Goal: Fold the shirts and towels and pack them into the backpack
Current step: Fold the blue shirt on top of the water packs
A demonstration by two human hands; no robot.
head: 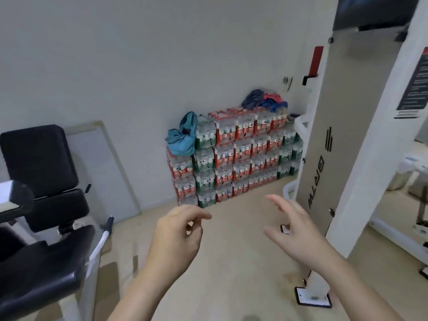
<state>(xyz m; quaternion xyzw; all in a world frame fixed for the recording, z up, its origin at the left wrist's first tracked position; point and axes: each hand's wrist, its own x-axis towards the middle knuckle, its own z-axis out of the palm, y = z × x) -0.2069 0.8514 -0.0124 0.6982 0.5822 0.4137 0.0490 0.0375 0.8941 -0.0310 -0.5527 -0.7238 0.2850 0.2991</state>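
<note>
Left hand (178,230) loosely curled, right hand (294,228) spread, both empty (clothes pile (264,99) at one o'clock); hasty grabbing could scatter it.

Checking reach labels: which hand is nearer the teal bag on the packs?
Left. The left hand is in line with the teal bag, short of it; the right hand sits off to its right.

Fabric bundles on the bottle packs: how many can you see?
2: a teal bundle on the lower left step of the stack, and a blue, grey and red heap on its top right. Others may be hidden.
</note>
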